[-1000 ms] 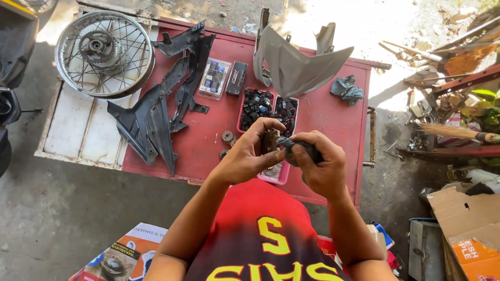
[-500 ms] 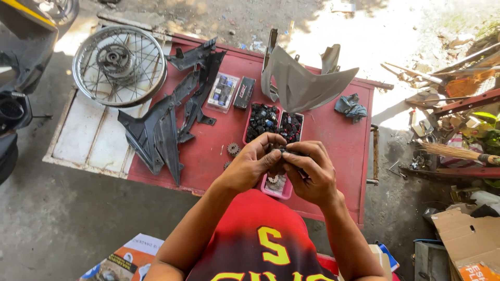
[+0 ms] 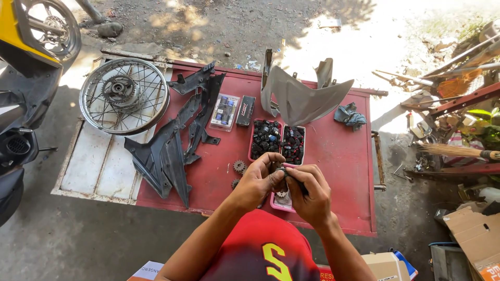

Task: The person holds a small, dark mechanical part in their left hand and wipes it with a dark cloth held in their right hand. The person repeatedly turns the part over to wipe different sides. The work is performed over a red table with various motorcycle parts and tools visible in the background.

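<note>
Over pink tray (image 3: 281, 204); small dark part (image 3: 285, 173) pinched between left hand (image 3: 259, 182); right hand (image 3: 311, 193)

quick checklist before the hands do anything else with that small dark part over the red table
1. Both hands on the part: ok. The left hand and right hand pinch the small dark part between the fingertips.
2. Part over a surface: ok. It is held above the red table, over a pink tray.
3. Which way the part faces: cannot tell, the fingers hide most of it.
4. Supply within view: ok. The two trays of small dark parts lie just beyond the hands.
5. Loose bits nearby: not ok. Small gears lie loose beside the left hand.
</note>
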